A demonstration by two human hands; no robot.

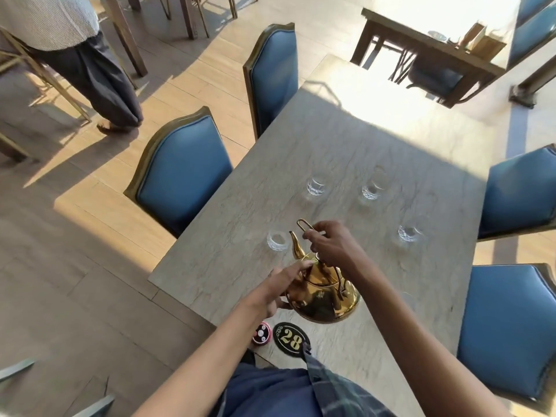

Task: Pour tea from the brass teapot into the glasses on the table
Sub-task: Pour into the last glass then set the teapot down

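Brass teapot (323, 299), one; glasses (316, 186), four.

The right grip (329, 246) pinched the raised handle (301, 221) of the brass teapot (323, 296) near the front edge of the desk (346, 139). The left grip (282, 285) lay with extended fingers on the lid and left flank. The spout (296, 248) pointed toward the near-left glass (278, 240). The far-left glass (316, 186), far-right glass (373, 188) and near-right glass (408, 233) stood well apart. A number plaque (291, 338) marked 28 lay beside a round pink unit (261, 334).
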